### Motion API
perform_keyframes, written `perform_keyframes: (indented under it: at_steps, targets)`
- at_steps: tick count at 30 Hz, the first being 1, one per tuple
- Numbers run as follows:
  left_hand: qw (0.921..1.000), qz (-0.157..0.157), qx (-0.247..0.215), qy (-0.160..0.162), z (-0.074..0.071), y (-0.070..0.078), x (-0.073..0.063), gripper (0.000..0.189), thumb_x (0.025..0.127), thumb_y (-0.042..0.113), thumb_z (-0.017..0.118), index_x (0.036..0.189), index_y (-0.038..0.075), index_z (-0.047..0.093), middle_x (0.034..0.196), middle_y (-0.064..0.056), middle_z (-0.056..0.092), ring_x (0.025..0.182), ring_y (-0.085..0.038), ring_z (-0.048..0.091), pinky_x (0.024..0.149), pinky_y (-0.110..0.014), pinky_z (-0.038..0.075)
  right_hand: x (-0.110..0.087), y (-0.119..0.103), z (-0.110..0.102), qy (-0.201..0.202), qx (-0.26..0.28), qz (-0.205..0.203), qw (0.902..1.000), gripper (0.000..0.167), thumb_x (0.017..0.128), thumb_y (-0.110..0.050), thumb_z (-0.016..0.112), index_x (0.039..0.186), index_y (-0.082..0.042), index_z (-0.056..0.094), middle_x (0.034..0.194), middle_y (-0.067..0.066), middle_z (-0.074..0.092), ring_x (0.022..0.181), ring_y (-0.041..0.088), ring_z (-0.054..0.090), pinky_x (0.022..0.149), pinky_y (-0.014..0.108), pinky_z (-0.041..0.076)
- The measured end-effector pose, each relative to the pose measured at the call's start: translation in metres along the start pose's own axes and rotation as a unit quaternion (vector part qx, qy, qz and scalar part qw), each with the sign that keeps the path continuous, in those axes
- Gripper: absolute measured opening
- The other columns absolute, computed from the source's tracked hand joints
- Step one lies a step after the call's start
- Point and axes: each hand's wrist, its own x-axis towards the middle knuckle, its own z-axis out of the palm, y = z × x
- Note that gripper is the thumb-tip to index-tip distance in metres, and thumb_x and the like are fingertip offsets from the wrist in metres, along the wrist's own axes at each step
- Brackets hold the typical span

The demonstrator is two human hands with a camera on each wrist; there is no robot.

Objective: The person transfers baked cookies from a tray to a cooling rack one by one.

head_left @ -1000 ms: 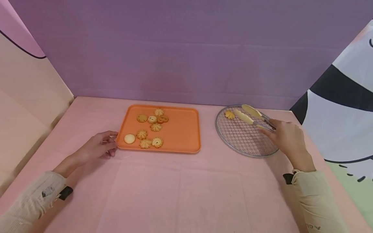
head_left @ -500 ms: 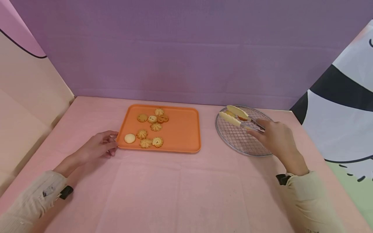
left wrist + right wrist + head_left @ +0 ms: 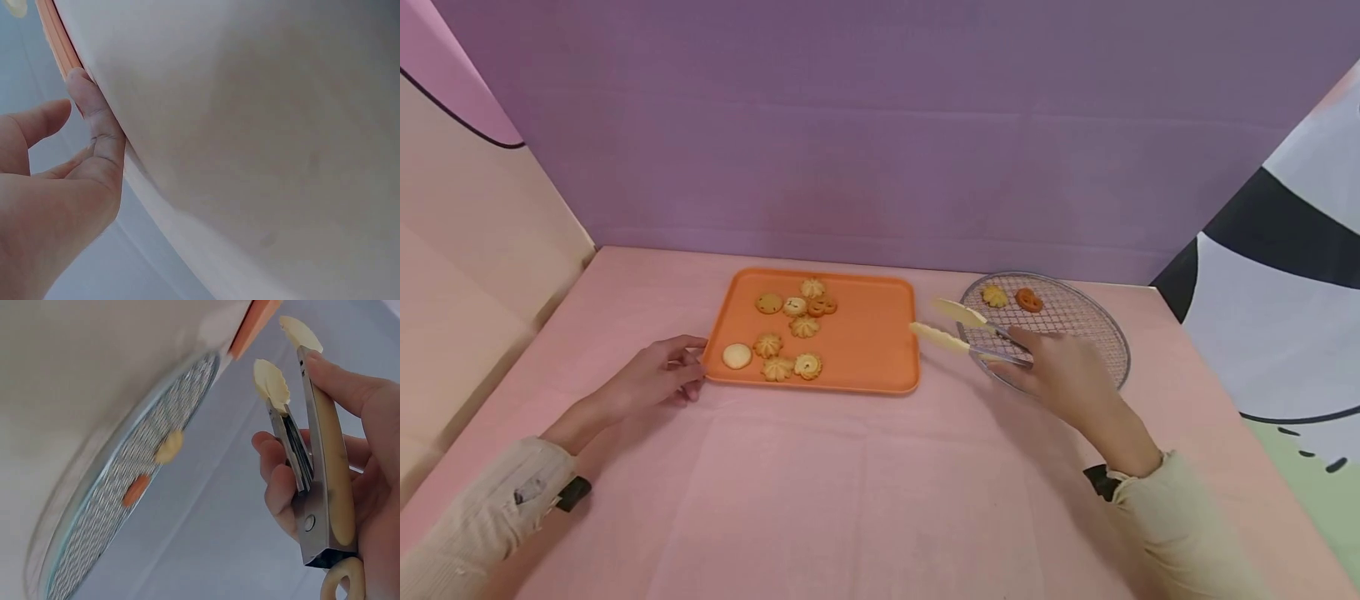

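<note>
My right hand [image 3: 1067, 375] grips a pair of tongs [image 3: 329, 475] with pale scalloped tips. The tips stand apart with nothing between them, hanging between the orange tray [image 3: 872, 333] and the round wire rack [image 3: 1126, 342]. On the rack lie a yellow flower-shaped cookie [image 3: 995, 296] and a brown pretzel-shaped cookie [image 3: 1028, 300]. My left hand [image 3: 651, 375] touches the tray's left edge with its fingertips; in the left wrist view the thumb stays off it. Several cookies sit on the tray's left half, among them a plain round one [image 3: 737, 357] and a ring-topped one [image 3: 808, 366].
Both tray and rack rest on a pink-covered table [image 3: 865, 492], near its back edge. A purple wall [image 3: 880, 150] rises right behind them. Printed panels stand at the left and right sides.
My right hand has carried the tongs leftward from over the rack to beside the tray. The pretzel-shaped cookie, earlier hidden by the tongs, now shows on the rack. The left hand stays put.
</note>
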Motion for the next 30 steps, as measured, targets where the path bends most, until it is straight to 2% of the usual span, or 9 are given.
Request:
perform_keyframes:
  at_steps: [4,7,17,21,25,30]
  targets:
    - [0.9999,0.008,0.006,0.001,0.001,-0.001,0.001,0.053,0.1,0.006,0.055,0.145,-0.011,0.035,0.097,-0.017,0.06,0.077,-0.02,0.063,0.066,-0.029,0.058,0.001,-0.018,0.002,-0.04,0.016,0.007,0.999,0.049,0.08,-0.046,0.08,0.107,-0.007,0.072,0.054,-0.007,0.048,0.048,0.014,0.044,0.041,0.032,0.036]
    - [0.9999,0.013,0.005,0.001,0.001,-0.002,0.002,0.053,0.1,0.006,0.055,0.145,-0.012,0.034,0.097,-0.017,0.06,0.077,-0.02,0.063,0.065,-0.03,0.058,0.003,-0.029,0.005,-0.049,0.031,0.003,0.9983,0.049,0.08,-0.046,0.081,0.106,-0.006,0.071,0.057,-0.007,0.05,0.049,0.013,0.044,0.042,0.031,0.037]
    - [0.9999,0.01,0.008,0.001,0.001,-0.002,0.002,0.053,0.1,0.006,0.055,0.145,-0.012,0.034,0.096,-0.016,0.06,0.076,-0.02,0.062,0.065,-0.03,0.058,0.013,-0.052,0.014,-0.056,0.025,-0.041,0.9973,0.055,0.079,-0.053,0.08,0.106,-0.007,0.067,0.067,-0.002,0.058,0.051,0.011,0.049,0.042,0.027,0.04]
    - [0.9999,0.01,0.01,0.003,0.001,-0.002,0.001,0.051,0.1,0.006,0.056,0.144,-0.011,0.036,0.094,-0.016,0.06,0.076,-0.02,0.062,0.065,-0.03,0.058,0.018,-0.059,0.017,-0.056,0.025,-0.052,0.9968,0.06,0.077,-0.053,0.081,0.108,-0.004,0.067,0.068,0.001,0.059,0.056,0.016,0.056,0.043,0.031,0.045]
    - [0.9998,0.013,0.012,0.003,0.001,-0.002,0.001,0.051,0.1,0.005,0.056,0.144,-0.011,0.036,0.094,-0.015,0.06,0.076,-0.02,0.062,0.065,-0.03,0.058,0.022,-0.062,0.019,-0.044,0.026,-0.056,0.9971,0.072,0.075,-0.056,0.081,0.118,-0.001,0.065,0.08,0.008,0.067,0.067,0.024,0.065,0.049,0.038,0.052]
    - [0.9999,0.008,0.012,0.003,0.002,-0.003,0.003,0.052,0.1,0.006,0.055,0.145,-0.012,0.034,0.096,-0.016,0.06,0.076,-0.019,0.062,0.065,-0.03,0.058,0.028,-0.066,0.023,-0.035,0.037,-0.062,0.9968,0.08,0.074,-0.06,0.08,0.122,0.002,0.063,0.086,0.011,0.07,0.072,0.027,0.066,0.052,0.04,0.054]
